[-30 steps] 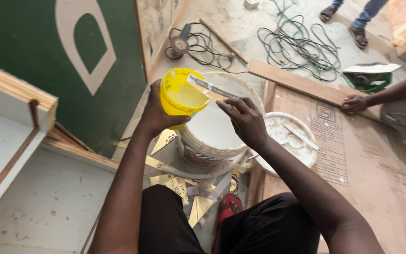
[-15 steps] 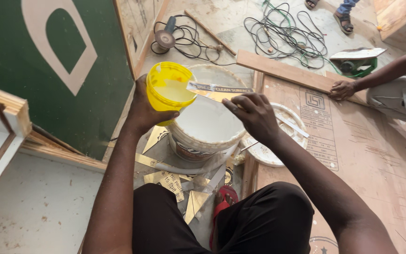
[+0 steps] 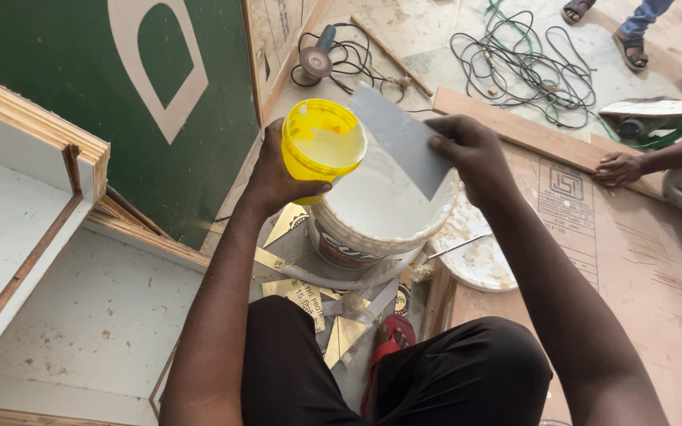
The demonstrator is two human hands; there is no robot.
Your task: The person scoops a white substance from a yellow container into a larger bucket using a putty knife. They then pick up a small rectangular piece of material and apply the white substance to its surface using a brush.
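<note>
The left hand (image 3: 278,177) was wrapped tight around a small yellow tub (image 3: 322,147), held tilted just above the near rim of a large white bucket (image 3: 380,213) that stood on the floor between the person's knees. The right hand (image 3: 471,150) pinched a flat grey scraper blade (image 3: 400,138) by its far edge, fingers closed on it, the blade angled down toward the tub's mouth.

To do this step well, I judged the blade should stay low over the bucket, so any drips fall back into the white paste, and the tub should be kept steady, not tipped further.

The tub was glossy plastic, smeared pale inside; the bucket ribbed at its rim, its filling smooth and matte. The blade looked thin, stiff and dull. Beside the bucket lay a round white lid (image 3: 479,256) crusted with paste — on raw, printed plywood (image 3: 641,260). Another person's hand (image 3: 619,168) rested on a wooden plank (image 3: 515,126).
</note>
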